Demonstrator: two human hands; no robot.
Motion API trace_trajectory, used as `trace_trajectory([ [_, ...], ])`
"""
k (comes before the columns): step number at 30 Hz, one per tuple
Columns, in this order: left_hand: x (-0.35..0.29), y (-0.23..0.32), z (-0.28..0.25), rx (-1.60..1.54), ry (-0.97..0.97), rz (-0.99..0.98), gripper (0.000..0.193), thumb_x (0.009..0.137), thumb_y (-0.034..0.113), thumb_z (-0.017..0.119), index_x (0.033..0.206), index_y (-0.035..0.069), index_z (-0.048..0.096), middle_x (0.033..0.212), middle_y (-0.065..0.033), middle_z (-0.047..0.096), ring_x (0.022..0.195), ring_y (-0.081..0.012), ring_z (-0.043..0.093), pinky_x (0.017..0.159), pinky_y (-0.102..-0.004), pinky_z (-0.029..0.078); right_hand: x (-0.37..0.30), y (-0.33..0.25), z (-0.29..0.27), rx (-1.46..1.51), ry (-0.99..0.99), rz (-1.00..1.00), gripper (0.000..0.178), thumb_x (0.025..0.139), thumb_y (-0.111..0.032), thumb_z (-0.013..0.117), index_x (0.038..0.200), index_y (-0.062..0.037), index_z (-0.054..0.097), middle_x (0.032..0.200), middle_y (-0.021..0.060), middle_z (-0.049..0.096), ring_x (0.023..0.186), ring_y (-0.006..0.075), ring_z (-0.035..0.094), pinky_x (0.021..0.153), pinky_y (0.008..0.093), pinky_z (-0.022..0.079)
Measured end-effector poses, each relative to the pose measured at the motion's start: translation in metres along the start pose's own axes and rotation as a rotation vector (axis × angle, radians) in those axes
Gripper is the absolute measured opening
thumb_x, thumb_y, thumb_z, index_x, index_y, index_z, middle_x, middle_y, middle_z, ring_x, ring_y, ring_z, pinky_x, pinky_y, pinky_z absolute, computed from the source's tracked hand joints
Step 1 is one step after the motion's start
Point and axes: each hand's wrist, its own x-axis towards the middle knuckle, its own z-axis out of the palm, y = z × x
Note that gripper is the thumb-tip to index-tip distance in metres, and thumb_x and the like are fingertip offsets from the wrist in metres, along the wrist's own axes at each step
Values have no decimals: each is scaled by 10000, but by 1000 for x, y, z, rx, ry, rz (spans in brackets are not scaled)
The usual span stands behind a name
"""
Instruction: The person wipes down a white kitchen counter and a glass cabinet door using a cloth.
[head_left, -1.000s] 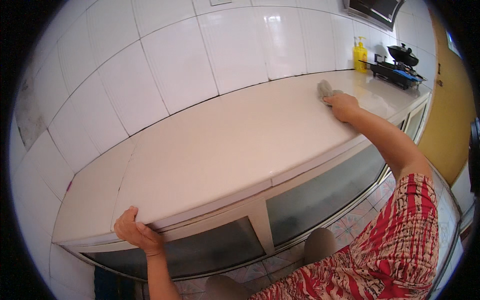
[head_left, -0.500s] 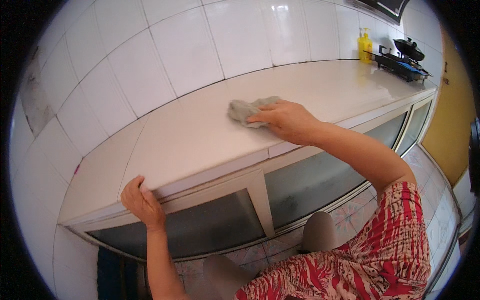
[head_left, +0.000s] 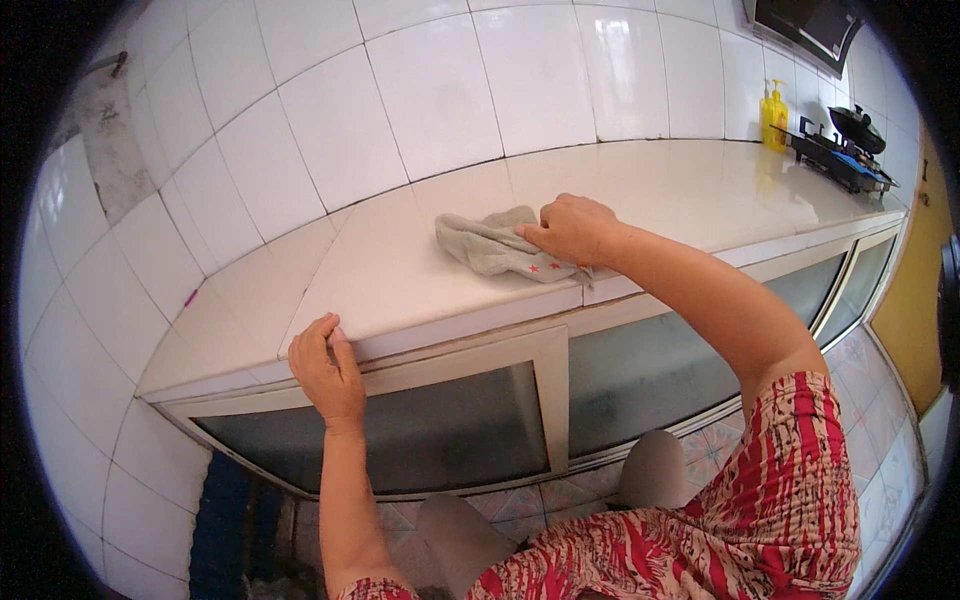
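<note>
A grey-beige cloth [head_left: 490, 248] with small red star marks lies bunched and partly spread on the white tiled countertop [head_left: 400, 290]. My right hand [head_left: 575, 228] has its fingers curled and grips the cloth's right part, with the thumb on top of it. At the counter's front edge, to the left, my left hand [head_left: 328, 365] rests with its fingers up on the rim and its thumb apart. It holds nothing.
Yellow pump bottles [head_left: 774, 118] stand at the far right beside a black gas stove [head_left: 835, 160] carrying a lidded black pan [head_left: 857, 128]. A small pink stick-like thing [head_left: 190, 297] lies by the left wall. Framed glass cabinet doors [head_left: 400, 430] run below the counter.
The cloth has gone from a tight bunch under my right hand to a wider, looser spread. My right hand is more curled at its right side. The view has shifted slightly left.
</note>
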Motion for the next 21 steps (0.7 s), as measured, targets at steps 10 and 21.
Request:
trace_trajectory([
  [10, -1, 3, 0, 76, 70, 53, 177, 949, 132, 505, 1029, 45, 636, 1061, -103, 663, 984, -276, 577, 929, -395, 395, 17, -5, -4, 699, -160, 264, 186, 808, -164, 672, 952, -52, 636, 887, 71, 615, 811, 182, 579, 677, 312, 469],
  [21, -7, 21, -9, 140, 147, 91, 184, 965, 140, 465, 1009, 45, 616, 1031, -108, 651, 960, -285, 567, 910, -417, 390, 35, 33, -27, 915, 212, 68, 290, 837, 16, 535, 1073, -74, 677, 963, 102, 638, 833, 202, 604, 662, 329, 508],
])
